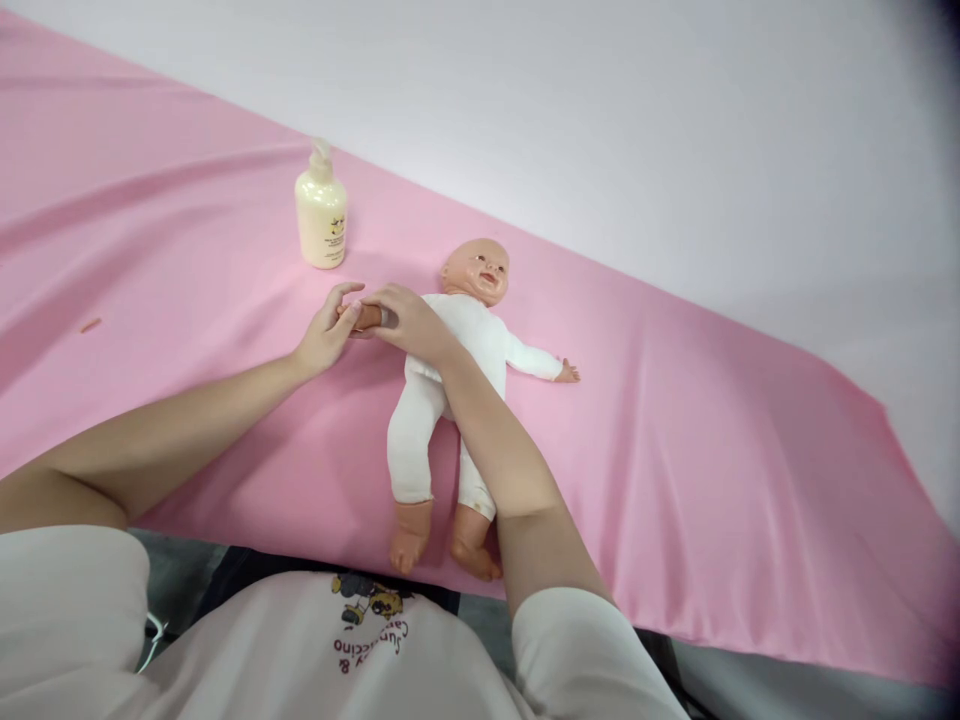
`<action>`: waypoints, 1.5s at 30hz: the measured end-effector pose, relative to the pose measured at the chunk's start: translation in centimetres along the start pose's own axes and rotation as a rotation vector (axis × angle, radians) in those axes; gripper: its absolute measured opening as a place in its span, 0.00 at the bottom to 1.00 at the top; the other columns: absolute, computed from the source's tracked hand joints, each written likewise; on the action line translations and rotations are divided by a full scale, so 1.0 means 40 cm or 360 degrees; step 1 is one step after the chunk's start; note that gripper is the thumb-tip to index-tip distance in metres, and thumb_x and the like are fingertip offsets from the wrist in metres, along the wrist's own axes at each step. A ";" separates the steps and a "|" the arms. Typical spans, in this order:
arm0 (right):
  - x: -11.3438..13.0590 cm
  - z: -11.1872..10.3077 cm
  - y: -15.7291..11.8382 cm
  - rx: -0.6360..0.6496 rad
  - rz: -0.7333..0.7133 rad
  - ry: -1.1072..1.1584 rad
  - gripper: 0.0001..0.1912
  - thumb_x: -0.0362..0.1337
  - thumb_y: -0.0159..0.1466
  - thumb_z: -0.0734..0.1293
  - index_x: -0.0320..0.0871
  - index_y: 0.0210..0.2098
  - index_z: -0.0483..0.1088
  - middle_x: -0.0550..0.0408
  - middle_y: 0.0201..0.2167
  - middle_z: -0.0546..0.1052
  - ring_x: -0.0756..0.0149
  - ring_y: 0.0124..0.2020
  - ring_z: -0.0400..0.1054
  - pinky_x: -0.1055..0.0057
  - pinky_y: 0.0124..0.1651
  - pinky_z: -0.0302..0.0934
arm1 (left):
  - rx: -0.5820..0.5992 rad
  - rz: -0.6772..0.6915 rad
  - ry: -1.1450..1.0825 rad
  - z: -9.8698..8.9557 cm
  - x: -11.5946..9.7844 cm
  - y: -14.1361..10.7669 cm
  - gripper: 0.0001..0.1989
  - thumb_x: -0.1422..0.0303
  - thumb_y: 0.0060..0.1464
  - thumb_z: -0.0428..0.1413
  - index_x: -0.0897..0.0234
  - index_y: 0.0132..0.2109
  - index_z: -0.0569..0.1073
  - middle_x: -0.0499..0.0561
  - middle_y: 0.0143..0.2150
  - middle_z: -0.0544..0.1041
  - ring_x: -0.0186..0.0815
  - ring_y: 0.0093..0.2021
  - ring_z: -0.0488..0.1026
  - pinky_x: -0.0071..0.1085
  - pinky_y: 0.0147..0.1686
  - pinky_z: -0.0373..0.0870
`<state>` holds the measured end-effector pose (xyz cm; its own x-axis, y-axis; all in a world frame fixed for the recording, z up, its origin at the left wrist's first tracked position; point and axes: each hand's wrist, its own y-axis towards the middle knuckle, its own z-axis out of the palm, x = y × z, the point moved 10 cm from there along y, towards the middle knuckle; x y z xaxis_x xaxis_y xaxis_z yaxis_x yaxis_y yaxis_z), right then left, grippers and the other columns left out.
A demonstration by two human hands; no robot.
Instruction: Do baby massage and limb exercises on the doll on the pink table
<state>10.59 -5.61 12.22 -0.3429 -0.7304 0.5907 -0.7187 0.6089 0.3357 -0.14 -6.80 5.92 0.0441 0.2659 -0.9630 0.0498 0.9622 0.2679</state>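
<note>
The doll (480, 345) is being supported face up on the pink-covered desk (697, 480), one outstretched arm being held at its end. The doll's hand (367, 317) is being lightly gripped by the half-curled left hand (324, 335), while its wrist is being enclosed from above by the curled right hand (409, 318). Gentle, even pressure is being called for, without twisting. Both forearms are being angled inward, the right passing over the torso.

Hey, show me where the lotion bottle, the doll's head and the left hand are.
Bottle (322, 222): head view, on its body.
Doll's head (480, 272): head view, on the face.
Left hand (409, 318): head view, on its back.
</note>
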 end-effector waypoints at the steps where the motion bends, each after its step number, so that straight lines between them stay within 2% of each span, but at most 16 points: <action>1: 0.003 -0.001 0.001 -0.0012 -0.0012 0.0008 0.15 0.39 0.64 0.73 0.46 0.51 0.76 0.49 0.48 0.79 0.55 0.52 0.71 0.54 0.60 0.64 | -0.0003 0.0003 -0.0022 0.001 -0.002 0.000 0.30 0.44 0.65 0.54 0.62 0.62 0.65 0.53 0.43 0.78 0.39 0.43 0.81 0.40 0.42 0.84; 5: 0.003 -0.014 0.004 -0.0084 -0.0027 0.0009 0.11 0.40 0.66 0.72 0.46 0.48 0.78 0.50 0.46 0.79 0.56 0.50 0.72 0.54 0.60 0.64 | -0.0032 -0.0021 -0.0118 0.001 -0.001 0.005 0.28 0.42 0.64 0.54 0.63 0.53 0.68 0.53 0.43 0.79 0.36 0.40 0.81 0.38 0.40 0.84; 7: -0.004 -0.026 0.004 -0.0147 0.0007 0.0003 0.07 0.41 0.68 0.70 0.46 0.43 0.78 0.50 0.44 0.79 0.56 0.48 0.72 0.55 0.58 0.65 | -0.0041 -0.0071 -0.0137 -0.001 0.009 0.010 0.27 0.41 0.64 0.54 0.64 0.47 0.69 0.51 0.39 0.78 0.36 0.38 0.81 0.37 0.39 0.84; 9: -0.009 -0.032 0.003 -0.0167 0.0033 0.0022 0.09 0.43 0.69 0.68 0.46 0.40 0.78 0.50 0.42 0.79 0.56 0.47 0.71 0.55 0.58 0.65 | -0.0025 -0.0118 -0.0138 0.000 0.018 0.013 0.27 0.41 0.64 0.53 0.64 0.42 0.68 0.50 0.34 0.77 0.35 0.35 0.80 0.35 0.36 0.83; 11: -0.005 -0.020 0.002 -0.0076 0.0037 0.0090 0.12 0.45 0.67 0.71 0.45 0.44 0.77 0.49 0.44 0.79 0.56 0.48 0.72 0.55 0.58 0.65 | -0.0003 -0.0125 -0.0129 0.001 0.020 0.014 0.27 0.41 0.64 0.52 0.63 0.40 0.67 0.48 0.31 0.75 0.35 0.30 0.79 0.32 0.30 0.81; 13: 0.003 0.000 -0.001 0.0071 0.0052 0.0187 0.20 0.46 0.63 0.74 0.44 0.51 0.75 0.48 0.49 0.79 0.55 0.51 0.72 0.56 0.58 0.65 | 0.0008 -0.0083 -0.0110 0.002 0.013 0.013 0.26 0.41 0.65 0.52 0.62 0.40 0.66 0.45 0.26 0.73 0.33 0.24 0.76 0.30 0.25 0.77; 14: 0.007 0.007 -0.004 0.0124 0.0069 0.0224 0.24 0.45 0.62 0.74 0.44 0.55 0.73 0.48 0.51 0.79 0.54 0.52 0.72 0.56 0.58 0.65 | 0.0009 -0.0055 -0.0100 0.002 0.008 0.011 0.26 0.41 0.65 0.52 0.62 0.40 0.65 0.44 0.25 0.71 0.32 0.22 0.74 0.29 0.24 0.75; 16: 0.014 0.008 -0.008 0.0149 0.0104 0.0252 0.25 0.44 0.62 0.73 0.45 0.57 0.71 0.49 0.52 0.79 0.55 0.52 0.73 0.58 0.57 0.65 | 0.0032 -0.0006 -0.0072 0.005 -0.001 0.008 0.24 0.43 0.64 0.54 0.61 0.43 0.65 0.42 0.23 0.70 0.31 0.21 0.72 0.27 0.23 0.73; 20: 0.022 -0.009 -0.008 0.0066 0.0115 0.0186 0.22 0.43 0.64 0.69 0.45 0.56 0.70 0.50 0.49 0.79 0.57 0.48 0.72 0.60 0.53 0.65 | 0.0073 0.0093 0.0016 0.011 -0.009 0.005 0.23 0.50 0.61 0.60 0.61 0.51 0.65 0.44 0.32 0.75 0.29 0.24 0.73 0.26 0.25 0.73; 22: 0.017 -0.012 -0.007 0.0039 0.0123 0.0165 0.20 0.42 0.63 0.68 0.44 0.53 0.70 0.51 0.46 0.79 0.58 0.45 0.71 0.61 0.51 0.65 | 0.0071 0.0182 0.0059 0.010 -0.016 0.004 0.24 0.54 0.60 0.62 0.60 0.55 0.64 0.46 0.38 0.76 0.28 0.26 0.73 0.26 0.27 0.74; 24: 0.010 -0.012 -0.004 0.0022 0.0145 0.0149 0.15 0.42 0.62 0.68 0.44 0.46 0.70 0.52 0.42 0.77 0.58 0.43 0.70 0.62 0.49 0.64 | 0.0085 0.0259 0.0114 0.013 -0.024 0.001 0.26 0.56 0.61 0.61 0.60 0.59 0.62 0.47 0.39 0.76 0.28 0.27 0.74 0.27 0.29 0.75; 28: -0.009 -0.009 -0.001 0.0014 0.0236 0.0094 0.11 0.43 0.59 0.70 0.45 0.36 0.67 0.55 0.36 0.73 0.61 0.38 0.66 0.63 0.45 0.61 | 0.0144 0.0358 0.0296 0.026 -0.048 -0.010 0.24 0.53 0.66 0.55 0.63 0.61 0.64 0.51 0.42 0.78 0.28 0.28 0.74 0.28 0.32 0.76; 35: -0.006 0.005 -0.005 0.0118 0.0316 0.0099 0.11 0.43 0.58 0.70 0.43 0.35 0.69 0.56 0.34 0.73 0.63 0.35 0.67 0.65 0.41 0.59 | 0.0170 0.0401 0.0477 0.040 -0.078 -0.025 0.28 0.45 0.69 0.47 0.64 0.59 0.68 0.58 0.51 0.79 0.30 0.33 0.75 0.28 0.34 0.76; 39: 0.009 0.003 -0.016 0.0174 0.0372 0.0184 0.11 0.43 0.60 0.69 0.43 0.38 0.73 0.57 0.34 0.78 0.64 0.35 0.69 0.67 0.41 0.60 | 0.0173 0.0454 0.0442 0.039 -0.074 -0.026 0.28 0.44 0.69 0.47 0.64 0.60 0.66 0.56 0.46 0.80 0.30 0.31 0.75 0.29 0.34 0.75; 45: 0.011 -0.014 -0.017 0.0087 0.0358 0.0083 0.15 0.49 0.61 0.70 0.43 0.35 0.74 0.58 0.31 0.79 0.66 0.33 0.68 0.69 0.39 0.57 | 0.0236 0.0400 0.0244 0.039 -0.056 -0.023 0.31 0.43 0.66 0.51 0.63 0.62 0.64 0.55 0.43 0.79 0.33 0.31 0.75 0.30 0.33 0.74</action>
<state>11.27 -6.14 12.66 -0.4673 -0.5601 0.6840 -0.6597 0.7360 0.1520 1.28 -8.37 7.88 -0.0765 0.5107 -0.8563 0.2014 0.8491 0.4884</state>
